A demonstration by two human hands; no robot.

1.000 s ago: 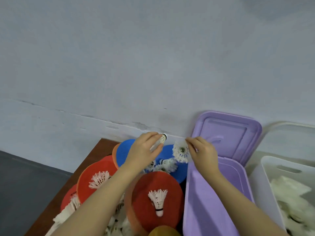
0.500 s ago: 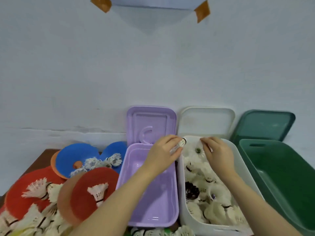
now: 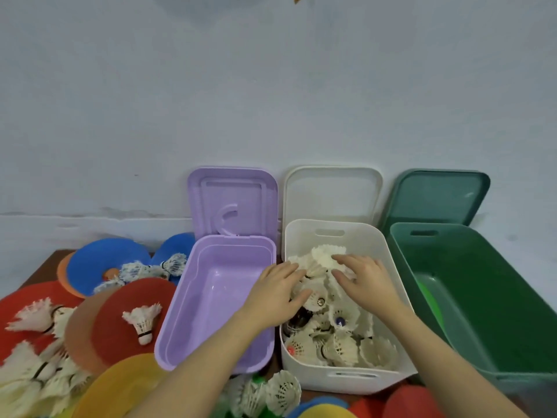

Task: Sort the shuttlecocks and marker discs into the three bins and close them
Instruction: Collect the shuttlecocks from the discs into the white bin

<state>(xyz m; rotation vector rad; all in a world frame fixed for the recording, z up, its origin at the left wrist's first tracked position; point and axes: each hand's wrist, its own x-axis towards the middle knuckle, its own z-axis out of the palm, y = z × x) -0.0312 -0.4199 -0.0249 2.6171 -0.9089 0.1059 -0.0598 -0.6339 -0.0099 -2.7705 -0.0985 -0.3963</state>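
Both hands have dropped from above the rim into the white bin (image 3: 346,380), and the shuttlecocks they pinched half a second ago are no longer between the fingers.

Item 1, my left hand (image 3: 278,292): fingers straight and spread, holding nothing, palm down on the shuttlecock heap at the bin's left wall.

Item 2, my right hand (image 3: 366,280): likewise released, fingers flat on the top feathers.

Item 3, shuttlecock heap (image 3: 337,336): white feather skirts, cork ends pointing every way, filling the white bin well up its walls.

Item 4, purple bin (image 3: 217,300): just left of the white one, nothing in it, lid (image 3: 232,200) standing against the wall.

Item 5, green bin (image 3: 470,297): just right, lid up, a bright green object low inside that I cannot identify.

Item 6, unsorted stock on the worktop (image 3: 45,263): red disc (image 3: 132,318) with one shuttlecock (image 3: 142,321) lying on it, blue disc (image 3: 105,263), yellow disc (image 3: 120,384), and more shuttlecocks at the left and near edges.

Handling note: I judge the step to be settling the drop. I should press lightly and evenly, since feathers crush and bend, keep the heap below the rim so the lid can shut later, then lift both hands straight up so no skirt snags a finger and tips out.
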